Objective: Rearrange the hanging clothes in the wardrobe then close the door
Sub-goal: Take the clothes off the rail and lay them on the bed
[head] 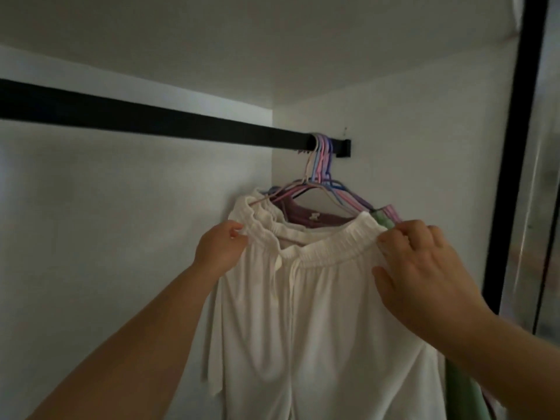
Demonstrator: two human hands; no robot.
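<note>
We look up into a white wardrobe (127,213), its back wall, side wall and ceiling plain and dim. A black rail (151,121) runs across from the left to a bracket on the right wall, and a black door frame (512,165) stands at the right edge. A bunch of thin pastel hangers (322,165), pink, lilac and blue, crowds the far right end of the rail, close to the bracket. From them hang a pair of cream trousers (303,313) in front, a maroon top (306,218) just behind, and a green garment (460,386) to the right side. Our left hand (219,248) pinches the left end of the trousers' elastic waistband, fingers curled round the fabric. Our right hand (424,268) grips the right end of the waistband with its fingertips bent over the edge, thumb lying against the cloth below. The waistband stretches between both hands
</note>
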